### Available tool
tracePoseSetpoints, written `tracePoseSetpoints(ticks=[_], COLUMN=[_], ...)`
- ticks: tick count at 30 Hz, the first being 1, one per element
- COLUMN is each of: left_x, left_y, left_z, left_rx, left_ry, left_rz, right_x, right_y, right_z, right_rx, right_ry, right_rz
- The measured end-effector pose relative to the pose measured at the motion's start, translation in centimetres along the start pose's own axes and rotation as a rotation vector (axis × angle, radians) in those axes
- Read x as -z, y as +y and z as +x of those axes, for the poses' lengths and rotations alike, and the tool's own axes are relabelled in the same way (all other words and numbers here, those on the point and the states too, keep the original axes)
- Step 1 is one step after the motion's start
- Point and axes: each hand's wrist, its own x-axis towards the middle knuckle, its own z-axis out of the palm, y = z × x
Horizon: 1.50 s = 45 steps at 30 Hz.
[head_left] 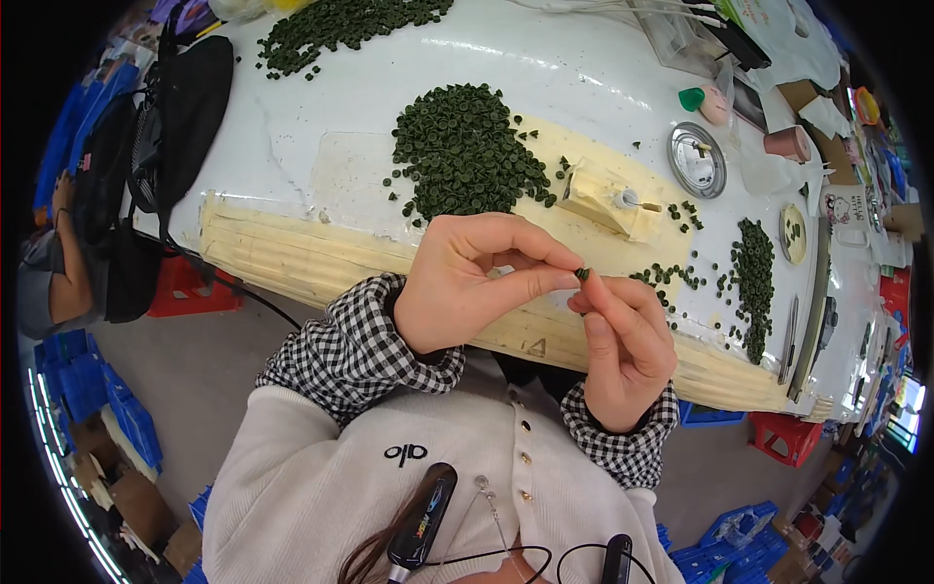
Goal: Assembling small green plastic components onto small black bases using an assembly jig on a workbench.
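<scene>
Between the thumb and forefinger of my left hand (477, 277) is pinched a small dark green cone-like piece (582, 274). My right hand (630, 350) comes up close against it with fingers curled; its forefinger tip touches or nearly touches the piece. Whatever the right fingers pinch is hidden. Beyond my left hand lies a big heap of similar dark green pieces (467, 146). A cream-coloured block fixture (611, 200) with a pale nozzle-like part and a metal pin stands just past both hands. Small dark green bits (666, 277) lie scattered beside my right hand.
A smaller heap of green bits (753, 282) sits at the right, near tweezers (790, 336). Farther back are a round metal dish (697, 159) and another green heap (341, 29). A black bag (190, 117) hangs at the left. Yellowish padding (302, 238) covers the table's front edge.
</scene>
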Motion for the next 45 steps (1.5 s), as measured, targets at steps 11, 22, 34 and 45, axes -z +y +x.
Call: tracePoseSetpoints(ticks=[11, 22, 34, 45], left_x=[0.1, -0.1, -0.1, 0.0], left_y=[-0.2, 0.3, 0.2, 0.1], left_z=[-0.1, 0.0, 0.1, 0.1], left_rx=[-0.018, 0.073, 0.048, 0.032], left_ry=[-0.001, 0.059, 0.061, 0.044], left_rz=[0.034, 0.036, 0.008, -0.033], right_x=[0.9, 1.2, 2.8, 2.5], right_y=[0.0, -1.3, 0.2, -2.3], right_z=[0.3, 1.8, 6.7, 5.7], right_rx=[0.01, -0.035, 0.029, 0.18], right_ry=[-0.1, 0.094, 0.119, 0.053], right_rz=[-0.029, -0.124, -0.566, -0.173])
